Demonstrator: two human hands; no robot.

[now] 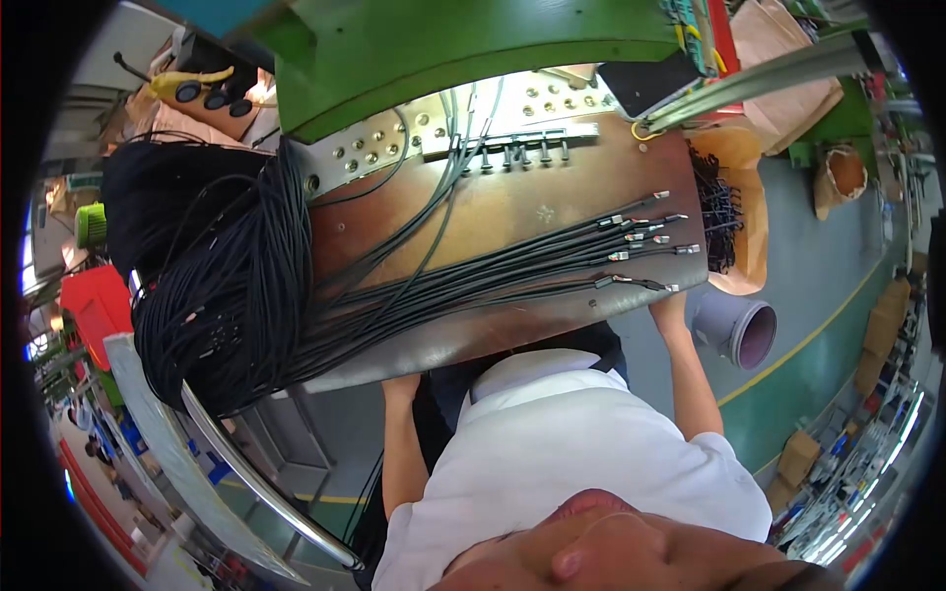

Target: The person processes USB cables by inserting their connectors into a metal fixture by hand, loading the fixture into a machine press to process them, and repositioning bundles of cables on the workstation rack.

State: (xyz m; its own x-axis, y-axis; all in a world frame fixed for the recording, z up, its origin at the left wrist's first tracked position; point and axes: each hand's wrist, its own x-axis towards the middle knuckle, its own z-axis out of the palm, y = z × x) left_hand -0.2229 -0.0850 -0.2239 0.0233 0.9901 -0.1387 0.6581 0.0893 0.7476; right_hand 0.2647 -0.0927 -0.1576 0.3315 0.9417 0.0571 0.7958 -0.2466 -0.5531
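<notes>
Your left hand (400, 384) is at the near edge of the metal worktop (591, 182), toward its left half; the worktop hides most of that hand, so I cannot tell whether its fingers are apart, together or clamped on anything; your right hand (669, 308) is at the near right corner of the worktop, its fingers mostly hidden by the edge, and I cannot tell its grip either; the black cables (241, 286) hang in a thick mass over the worktop's left end, and a long bunch of them runs across its near half to the right; their metal terminals (631, 238) lie fanned out, unevenly staggered, near the worktop's right edge; a few thinner strands rise toward its far side, passing a row of dark pins (527, 150) there; beyond the worktop's far edge stands a green machine frame (473, 59); just beside its right edge, an open brown paper bag (753, 187) holds a tangle of black parts (717, 222); a grey cylindrical container (729, 325) is on the floor, lower than the worktop and off its near right corner.
</notes>
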